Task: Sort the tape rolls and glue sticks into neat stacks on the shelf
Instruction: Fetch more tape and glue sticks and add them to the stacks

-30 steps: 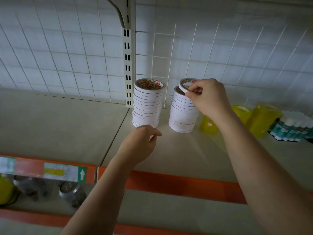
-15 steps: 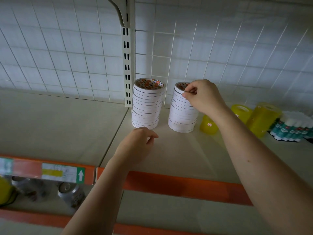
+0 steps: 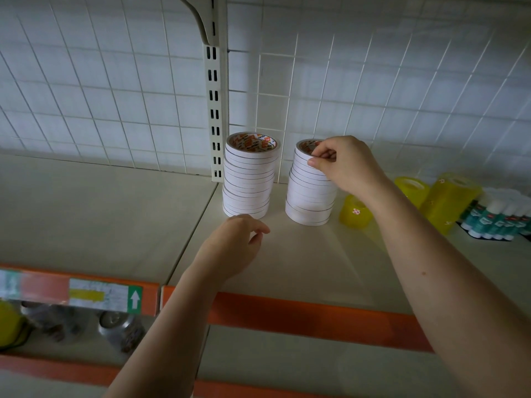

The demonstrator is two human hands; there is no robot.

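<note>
Two stacks of white tape rolls stand at the back of the cream shelf point(image 3: 287, 262). The left stack point(image 3: 248, 179) is the taller one. My right hand point(image 3: 342, 165) is at the top of the right stack point(image 3: 309, 196), thumb and fingers pinching the top roll point(image 3: 305, 146), which lies flat on the pile. My left hand point(image 3: 232, 245) hovers just in front of the left stack's base, fingers loosely curled, holding nothing. Yellow tape rolls point(image 3: 355, 212) lie right of the stacks. Glue sticks point(image 3: 500, 216) with white caps are grouped at the far right.
A wire grid panel point(image 3: 373, 90) backs the shelf, with a slotted upright post point(image 3: 214, 110) behind the left stack. An orange strip with a label point(image 3: 86, 294) runs along the shelf's front edge. Cans point(image 3: 120, 328) sit on the lower shelf at left.
My right hand has lowered the tilted white roll onto the right stack, where it now lies flat. My left hand has barely moved.
</note>
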